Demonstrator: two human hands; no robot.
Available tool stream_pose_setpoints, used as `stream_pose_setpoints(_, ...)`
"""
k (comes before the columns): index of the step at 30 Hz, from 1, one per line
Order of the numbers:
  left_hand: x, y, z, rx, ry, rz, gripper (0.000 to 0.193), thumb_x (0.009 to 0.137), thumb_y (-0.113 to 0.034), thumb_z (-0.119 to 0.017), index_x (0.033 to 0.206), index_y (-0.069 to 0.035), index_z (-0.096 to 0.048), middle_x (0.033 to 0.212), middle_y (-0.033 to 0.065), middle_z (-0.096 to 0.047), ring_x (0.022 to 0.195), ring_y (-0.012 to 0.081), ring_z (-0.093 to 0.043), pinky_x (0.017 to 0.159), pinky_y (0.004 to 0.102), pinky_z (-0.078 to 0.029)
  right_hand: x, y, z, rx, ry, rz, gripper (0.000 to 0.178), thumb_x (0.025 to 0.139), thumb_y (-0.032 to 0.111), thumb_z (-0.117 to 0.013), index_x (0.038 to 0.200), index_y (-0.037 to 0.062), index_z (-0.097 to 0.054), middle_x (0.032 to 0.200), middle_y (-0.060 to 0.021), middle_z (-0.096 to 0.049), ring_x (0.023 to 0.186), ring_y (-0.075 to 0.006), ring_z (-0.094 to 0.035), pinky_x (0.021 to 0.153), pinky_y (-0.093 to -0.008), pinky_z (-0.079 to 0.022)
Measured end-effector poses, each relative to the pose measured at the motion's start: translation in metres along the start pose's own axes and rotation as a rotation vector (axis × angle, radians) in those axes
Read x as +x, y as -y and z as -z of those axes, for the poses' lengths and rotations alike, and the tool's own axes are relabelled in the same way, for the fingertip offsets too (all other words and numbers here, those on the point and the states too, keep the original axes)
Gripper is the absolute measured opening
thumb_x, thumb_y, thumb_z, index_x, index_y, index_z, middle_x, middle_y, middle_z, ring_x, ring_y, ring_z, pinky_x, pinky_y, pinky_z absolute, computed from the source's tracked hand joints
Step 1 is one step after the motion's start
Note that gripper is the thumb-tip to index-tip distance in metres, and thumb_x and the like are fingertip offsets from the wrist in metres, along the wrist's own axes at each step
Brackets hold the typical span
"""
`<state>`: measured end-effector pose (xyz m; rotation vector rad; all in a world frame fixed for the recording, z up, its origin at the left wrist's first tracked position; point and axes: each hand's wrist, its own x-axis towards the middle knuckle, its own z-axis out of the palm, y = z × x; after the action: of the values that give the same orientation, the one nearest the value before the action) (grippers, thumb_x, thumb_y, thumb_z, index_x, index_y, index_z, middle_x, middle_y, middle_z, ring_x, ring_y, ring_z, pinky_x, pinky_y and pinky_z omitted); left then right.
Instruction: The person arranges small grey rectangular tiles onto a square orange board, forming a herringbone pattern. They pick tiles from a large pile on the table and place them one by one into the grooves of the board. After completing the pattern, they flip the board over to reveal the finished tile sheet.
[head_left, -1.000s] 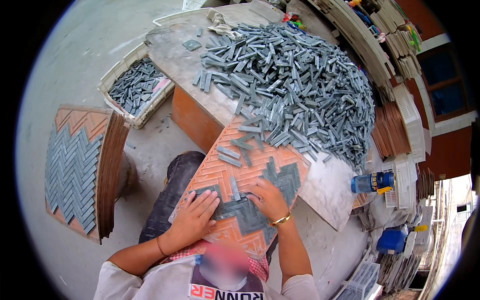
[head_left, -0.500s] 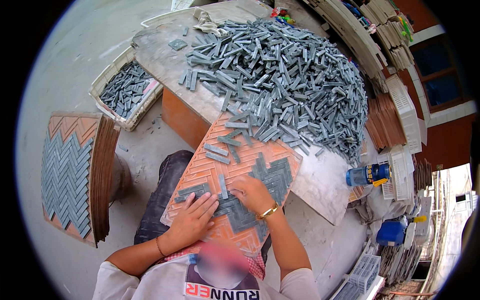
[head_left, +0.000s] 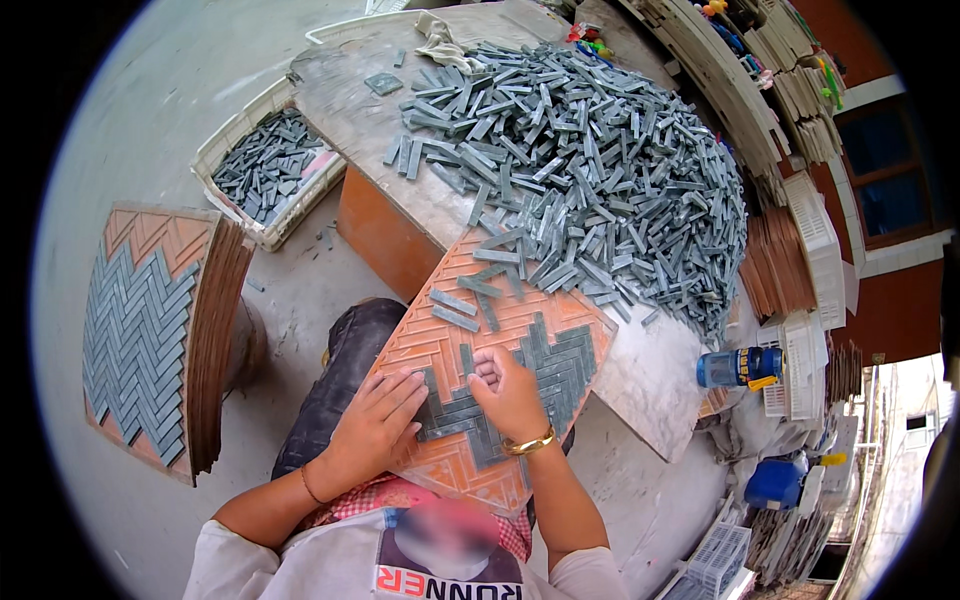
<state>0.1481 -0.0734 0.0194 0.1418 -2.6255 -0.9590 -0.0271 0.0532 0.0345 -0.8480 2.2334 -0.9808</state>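
Observation:
An orange herringbone-grooved board lies tilted over my lap, partly filled with grey stone strip tiles. My left hand rests on its left side, palm down with fingers stretched out, covering some grooves and strips. My right hand is closed, its fingers curled over the middle of the board. Beside those fingertips an upright stone strip shows its upper end; whether the fingers grip it or another piece is hidden. Several loose strips lie on the board's upper part.
A large heap of grey strips covers the table ahead. A cream crate of strips stands at left. Nearer left, a filled herringbone board tops a stack. At right are a blue bottle and a blue jug.
The view has shifted slightly, moving the scene rightward. My right hand's fingers have curled in beside the upright strip, partly covering its lower end. My left hand has slid toward the board's lower left edge.

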Motion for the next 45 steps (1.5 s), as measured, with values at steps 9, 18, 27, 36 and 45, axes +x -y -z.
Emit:
stream_pose_setpoints(9,-0.006,0.004,-0.002,-0.003,-0.014,0.042,0.048,0.073,-0.009,-0.066,0.118,0.001,-0.053,0.128,0.0151,-0.050,0.124,0.0309,-0.044,0.103,0.0452,-0.034,-0.003,0.015,-0.027,-0.259,-0.083,0.127,0.022,0.076,0.007,-0.064,0.097,0.0022,-0.059,0.072,-0.0119,-0.064,0.065,-0.0226,-0.064,0.060,-0.0313,-0.049)
stream_pose_setpoints(18,-0.008,0.006,-0.004,-0.019,-0.012,0.029,0.046,0.073,-0.008,-0.066,0.117,0.000,-0.054,0.128,0.0149,-0.050,0.124,0.0321,-0.044,0.104,0.0459,-0.033,0.001,0.022,-0.024,-0.471,-0.027,0.248,0.030,0.080,0.009,-0.061,0.109,0.0069,-0.055,0.079,-0.0174,-0.063,0.072,-0.0359,-0.062,0.063,-0.0428,-0.049)
stream_pose_setpoints(27,-0.011,0.007,-0.006,-0.026,-0.017,0.016,0.045,0.073,-0.008,-0.066,0.116,0.000,-0.055,0.128,0.0149,-0.051,0.123,0.0315,-0.045,0.104,0.0467,-0.033,0.003,0.018,-0.024,-0.401,0.048,0.258,0.036,0.077,0.007,-0.064,0.112,0.0061,-0.055,0.089,-0.0170,-0.062,0.078,-0.0366,-0.061,0.066,-0.0428,-0.048)
stream_pose_setpoints(36,-0.004,-0.001,-0.014,0.096,0.057,-0.098,0.055,0.072,-0.017,-0.069,0.122,-0.001,-0.052,0.131,0.0137,-0.048,0.125,0.0285,-0.043,0.104,0.0473,-0.032,0.020,0.014,-0.007,-0.353,0.125,0.385,0.038,0.071,0.005,-0.068,0.109,0.0053,-0.058,0.084,-0.0135,-0.061,0.070,-0.0318,-0.059,0.065,-0.0375,-0.048)
stream_pose_setpoints(45,0.005,-0.001,-0.027,0.211,0.107,-0.094,0.056,0.076,-0.027,-0.066,0.122,0.002,-0.052,0.128,0.0143,-0.048,0.124,0.0282,-0.042,0.106,0.0471,-0.029,0.046,0.005,-0.001,-0.481,-0.298,0.473,0.021,0.072,0.006,-0.068,0.091,0.0045,-0.059,0.079,-0.0112,-0.058,0.062,-0.0283,-0.057,0.060,-0.0377,-0.047)
